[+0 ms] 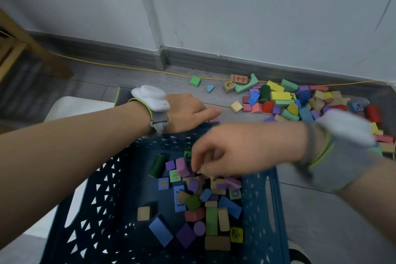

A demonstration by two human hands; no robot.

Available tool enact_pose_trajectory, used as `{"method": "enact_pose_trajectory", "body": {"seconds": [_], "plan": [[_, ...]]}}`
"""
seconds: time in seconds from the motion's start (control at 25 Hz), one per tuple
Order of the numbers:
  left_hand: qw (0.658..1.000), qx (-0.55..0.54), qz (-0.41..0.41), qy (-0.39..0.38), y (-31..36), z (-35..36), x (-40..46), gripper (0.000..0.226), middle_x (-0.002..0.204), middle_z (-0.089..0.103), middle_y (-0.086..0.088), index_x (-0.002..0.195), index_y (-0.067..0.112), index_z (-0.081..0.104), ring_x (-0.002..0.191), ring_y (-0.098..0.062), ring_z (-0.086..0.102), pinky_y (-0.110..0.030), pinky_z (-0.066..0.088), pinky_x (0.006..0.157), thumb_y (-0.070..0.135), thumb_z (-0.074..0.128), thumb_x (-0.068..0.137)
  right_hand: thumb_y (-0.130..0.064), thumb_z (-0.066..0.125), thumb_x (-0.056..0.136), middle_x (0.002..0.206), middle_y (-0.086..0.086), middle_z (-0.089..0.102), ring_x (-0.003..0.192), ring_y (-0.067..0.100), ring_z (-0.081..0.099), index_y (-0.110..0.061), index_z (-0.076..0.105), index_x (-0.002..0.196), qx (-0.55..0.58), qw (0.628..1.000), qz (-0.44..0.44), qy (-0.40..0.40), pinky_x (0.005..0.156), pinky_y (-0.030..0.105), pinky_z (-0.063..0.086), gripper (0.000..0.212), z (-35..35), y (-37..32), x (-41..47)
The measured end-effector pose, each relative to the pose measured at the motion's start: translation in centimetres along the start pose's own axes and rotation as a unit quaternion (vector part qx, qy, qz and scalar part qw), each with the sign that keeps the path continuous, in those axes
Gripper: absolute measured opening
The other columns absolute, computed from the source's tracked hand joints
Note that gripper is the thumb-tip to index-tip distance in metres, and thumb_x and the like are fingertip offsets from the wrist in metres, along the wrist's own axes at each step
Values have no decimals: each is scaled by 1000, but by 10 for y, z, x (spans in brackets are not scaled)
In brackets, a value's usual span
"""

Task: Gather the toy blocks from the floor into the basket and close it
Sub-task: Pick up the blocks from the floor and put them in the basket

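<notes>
Soft, even indoor light with faint shadows and no glare. The right hand (216,154) is motion-blurred; wide-angle distortion bends the wall (257,6) at the edges.

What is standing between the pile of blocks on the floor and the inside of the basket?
Only the basket's far wall; the top is open, no lid over it. The pile of blocks lies just beyond that wall, so blocks must be lifted over it. The left hand rests there.

Navy basket (111,178) (triangle cutouts); multicoloured blocks (300,103); yellow cable (137,68); grey floor (160,83)
</notes>
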State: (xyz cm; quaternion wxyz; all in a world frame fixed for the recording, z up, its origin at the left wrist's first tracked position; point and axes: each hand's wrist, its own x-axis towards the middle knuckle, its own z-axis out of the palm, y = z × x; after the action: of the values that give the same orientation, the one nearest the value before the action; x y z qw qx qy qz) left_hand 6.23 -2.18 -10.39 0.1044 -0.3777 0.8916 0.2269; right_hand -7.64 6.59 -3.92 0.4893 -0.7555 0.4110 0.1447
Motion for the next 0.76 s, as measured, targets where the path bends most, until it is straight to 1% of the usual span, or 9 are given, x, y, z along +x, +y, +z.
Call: {"method": "enact_pose_trajectory", "body": {"seconds": [0.04, 0.12, 0.2, 0.24, 0.28, 0.36, 0.44, 0.64, 0.76], "plan": [[1000, 7, 2, 6, -4, 0, -3, 60, 77, 61, -8, 73, 14, 56, 73, -26, 53, -34, 43, 71, 57, 20, 96, -26, 55, 96, 92, -1, 73, 78, 8, 70, -20, 66, 107, 73, 997, -9, 15, 67, 27, 59, 17, -17, 1, -8], [1000, 13, -1, 27, -8, 2, -6, 60, 74, 61, -8, 70, 14, 54, 72, -25, 53, -33, 44, 71, 53, 17, 96, -21, 57, 96, 77, 4, 71, 60, 9, 68, -14, 65, 99, 172, 976, -5, 132, 51, 25, 54, 11, -45, 16, -12], [999, 13, -6, 50, -5, 5, -5, 56, 61, 51, -2, 63, 17, 49, 68, -24, 52, -32, 42, 68, 48, 22, 101, -18, 63, 92, 78, 6, 68, 52, 7, 62, -13, 63, 104, 180, 951, 42, 247, 46, 25, 48, 13, -60, 48, 8], [998, 17, -5, 54, -4, 6, -3, 53, 60, 48, -1, 66, 17, 51, 68, -24, 52, -32, 40, 67, 45, 24, 102, -20, 65, 90, 89, 6, 68, 55, 7, 63, -18, 61, 112, 134, 955, 79, 252, 47, 24, 49, 23, -62, 66, 25], [998, 18, -5, 54, -4, 8, -1, 51, 61, 48, -1, 71, 15, 55, 69, -24, 52, -32, 38, 65, 43, 25, 102, -25, 68, 88, 104, 5, 66, 66, 10, 66, -25, 56, 122, 67, 965, 115, 224, 55, 24, 53, 36, -59, 82, 44], [999, 2, -8, 52, -7, 9, 1, 49, 61, 48, -1, 74, 14, 57, 66, -23, 52, -31, 37, 62, 41, 26, 101, -35, 68, 86, 131, 2, 55, 103, 19, 63, -35, 40, 140, -90, 977, 149, 126, 87, 33, 54, 61, -46, 111, 81], [998, -21, -6, 53, -11, 9, 1, 49, 58, 49, -1, 65, 17, 52, 60, -22, 52, -33, 42, 61, 41, 26, 99, -36, 63, 88, 138, 3, 49, 121, 24, 52, -37, 34, 144, -174, 974, 116, 87, 100, 41, 46, 62, -36, 129, 107], [998, -19, 2, 63, -11, 11, 1, 50, 58, 50, -1, 68, 13, 59, 58, -21, 50, -32, 39, 58, 39, 29, 99, -29, 56, 92, 148, -1, 37, 118, 24, 50, -38, 30, 145, -286, 953, 57, 79, 95, 43, 48, 60, -33, 151, 121], [998, -12, 7, 69, -12, 13, 3, 54, 56, 46, 3, 62, 15, 55, 58, -21, 50, -31, 36, 58, 46, 22, 92, -26, 44, 100, 142, 3, 44, 113, 28, 51, -32, 39, 142, -373, 926, 15, 52, 92, 45, 47, 42, -23, 149, 129]]}}
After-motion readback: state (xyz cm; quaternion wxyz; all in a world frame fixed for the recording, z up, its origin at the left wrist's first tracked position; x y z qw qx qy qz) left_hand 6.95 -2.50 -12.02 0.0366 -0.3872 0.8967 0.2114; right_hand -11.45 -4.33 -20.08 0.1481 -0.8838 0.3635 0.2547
